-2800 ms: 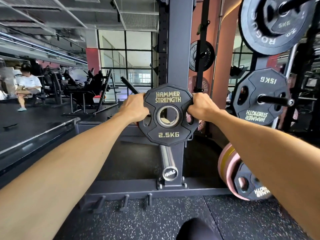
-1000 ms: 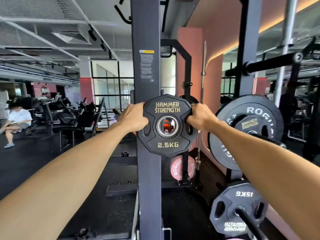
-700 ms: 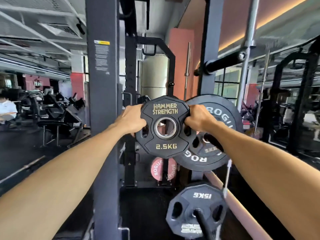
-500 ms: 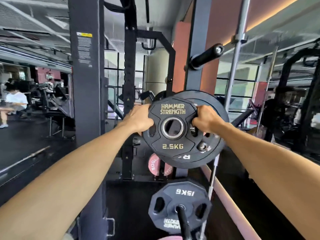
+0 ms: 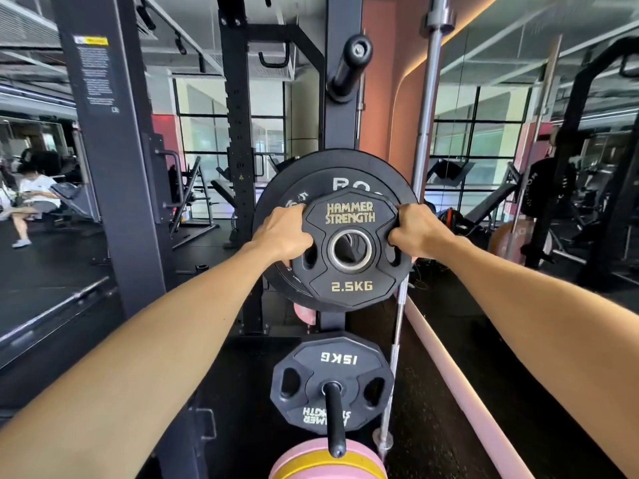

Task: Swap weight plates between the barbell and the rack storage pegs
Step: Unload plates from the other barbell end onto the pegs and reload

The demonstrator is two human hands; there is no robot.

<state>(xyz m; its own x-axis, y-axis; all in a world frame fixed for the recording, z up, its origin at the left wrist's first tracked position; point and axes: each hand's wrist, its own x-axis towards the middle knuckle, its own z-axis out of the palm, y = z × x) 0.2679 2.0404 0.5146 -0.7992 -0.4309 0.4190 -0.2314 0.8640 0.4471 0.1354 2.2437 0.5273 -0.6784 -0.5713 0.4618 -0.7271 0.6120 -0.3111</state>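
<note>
I see both arms stretched forward toward the rack. My left hand (image 5: 283,233) grasps the left edge of the 2.5 kg plate (image 5: 349,281), fingers curled into its left cut-out, and my right hand (image 5: 416,229) grasps the right edge the same way, so each grip is clenched on the plate. The plate stands upright, lettering facing me, directly in front of a larger black bumper plate (image 5: 304,174) that hangs on the rack upright (image 5: 340,126). Through the small plate's steel-ringed centre hole I can make out something metallic, but I cannot tell whether the plate is already on a peg or just held before it.

Higher on the same upright an empty storage peg (image 5: 349,65) points toward me. Lower down, a 15 kg plate (image 5: 332,382) sits on another peg (image 5: 335,420), its lettering upside down, and below that, at the bottom edge of view, is the top of a pink plate with a yellow band (image 5: 326,461). A bare steel barbell (image 5: 423,150) stands on end just right of the upright.

The floor (image 5: 449,392) is dark speckled rubber, bordered on the right by a pale pink ledge (image 5: 460,382) along mirrored wall panels. A second dark post with a label (image 5: 103,133) stands at the left. Beyond it I see benches and machines, tall windows at the far end, and a person in a white top (image 5: 31,198) seated at the far left.
</note>
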